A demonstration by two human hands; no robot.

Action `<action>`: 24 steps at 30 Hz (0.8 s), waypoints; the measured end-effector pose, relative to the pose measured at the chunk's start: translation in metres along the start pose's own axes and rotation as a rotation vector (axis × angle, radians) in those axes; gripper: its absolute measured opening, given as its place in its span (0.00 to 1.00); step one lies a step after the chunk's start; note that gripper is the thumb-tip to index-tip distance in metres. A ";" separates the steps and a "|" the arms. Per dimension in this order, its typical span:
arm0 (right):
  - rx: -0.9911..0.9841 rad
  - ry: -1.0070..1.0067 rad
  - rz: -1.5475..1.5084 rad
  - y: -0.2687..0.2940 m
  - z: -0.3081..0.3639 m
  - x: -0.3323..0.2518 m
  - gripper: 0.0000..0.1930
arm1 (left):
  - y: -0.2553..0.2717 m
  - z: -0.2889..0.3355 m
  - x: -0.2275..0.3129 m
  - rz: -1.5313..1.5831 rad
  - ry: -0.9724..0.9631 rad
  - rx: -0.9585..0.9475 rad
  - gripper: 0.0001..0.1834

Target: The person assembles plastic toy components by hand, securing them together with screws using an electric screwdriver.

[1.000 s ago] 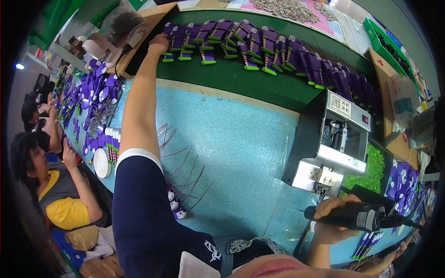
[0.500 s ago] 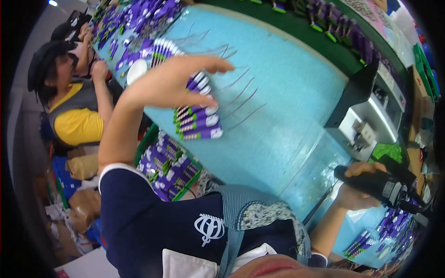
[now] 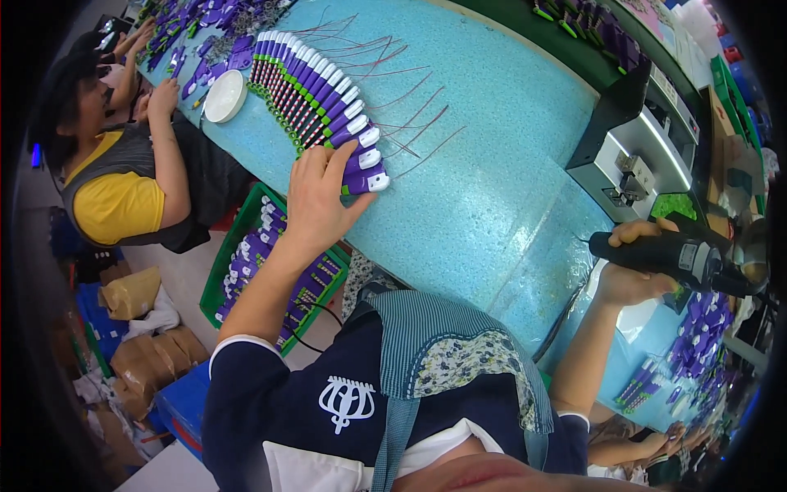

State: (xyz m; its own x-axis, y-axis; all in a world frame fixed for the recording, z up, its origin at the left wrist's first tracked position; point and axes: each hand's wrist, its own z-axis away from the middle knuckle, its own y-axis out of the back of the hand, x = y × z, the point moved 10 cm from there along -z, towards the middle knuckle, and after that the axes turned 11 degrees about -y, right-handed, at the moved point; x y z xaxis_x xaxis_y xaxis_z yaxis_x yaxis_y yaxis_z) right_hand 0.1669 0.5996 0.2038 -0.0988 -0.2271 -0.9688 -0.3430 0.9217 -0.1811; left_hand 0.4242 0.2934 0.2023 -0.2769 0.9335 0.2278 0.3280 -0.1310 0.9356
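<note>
My left hand is at the near end of a curved row of slim purple devices with white caps and green ends. Its thumb and fingers close around the last few devices, partly hiding them. Thin dark red wires trail from the white caps across the blue tabletop. Off to the right, my right hand is wrapped around a black electric screwdriver, held level with its thin tip pointing left.
A white bowl stands beyond the row. A green crate of purple devices sits below the table edge. At the right stands a grey-and-black machine. A co-worker in a yellow top works at the left. More purple parts lie at lower right.
My left hand has come down from above the row toward me and closed around its near end. My right hand still grips the screwdriver, slightly higher in the view.
</note>
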 end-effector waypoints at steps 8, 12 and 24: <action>-0.002 -0.020 -0.049 0.007 0.002 0.000 0.49 | -0.022 -0.022 0.038 0.076 -0.005 0.054 0.33; 0.001 -0.031 -0.052 -0.002 0.001 0.002 0.50 | -0.041 -0.029 0.076 0.169 -0.048 0.071 0.37; -0.009 -0.032 -0.018 -0.003 0.003 -0.002 0.51 | -0.083 -0.076 0.057 0.540 0.185 -0.312 0.40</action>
State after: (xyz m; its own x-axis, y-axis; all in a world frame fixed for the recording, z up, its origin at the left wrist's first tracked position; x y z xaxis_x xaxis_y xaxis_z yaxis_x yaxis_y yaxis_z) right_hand 0.1705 0.5984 0.2054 -0.0627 -0.2338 -0.9703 -0.3534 0.9144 -0.1975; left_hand 0.3125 0.3326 0.1582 -0.3061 0.6398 0.7050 0.1946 -0.6828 0.7042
